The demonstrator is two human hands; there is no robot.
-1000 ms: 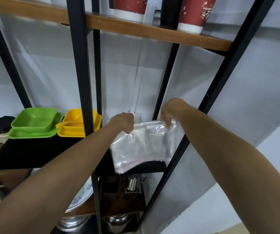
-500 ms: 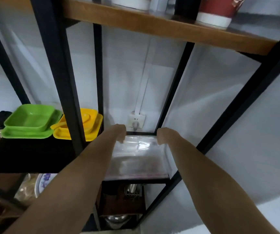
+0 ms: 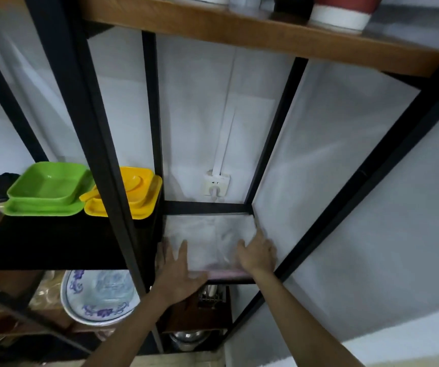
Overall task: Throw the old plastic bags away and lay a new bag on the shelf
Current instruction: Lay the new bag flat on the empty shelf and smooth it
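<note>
A clear plastic bag (image 3: 207, 234) lies flat on the small shelf (image 3: 229, 281) between the black frame posts, reaching from the back bar to the front edge. My left hand (image 3: 177, 268) rests palm down on the bag's front left part, fingers spread. My right hand (image 3: 256, 251) lies flat on its front right part, next to the right post. Neither hand grips the bag.
Green dishes (image 3: 46, 189) and yellow dishes (image 3: 128, 194) sit on the black shelf to the left. A wall socket (image 3: 217, 185) is behind the bag. Red-and-white cups (image 3: 341, 11) stand on the wooden shelf above. A blue-patterned plate (image 3: 99, 295) and metal utensils (image 3: 211, 295) lie below.
The bag went from hanging between my pinching hands to lying flat on the shelf. Both hands let go and now press it with open palms nearer the front edge.
</note>
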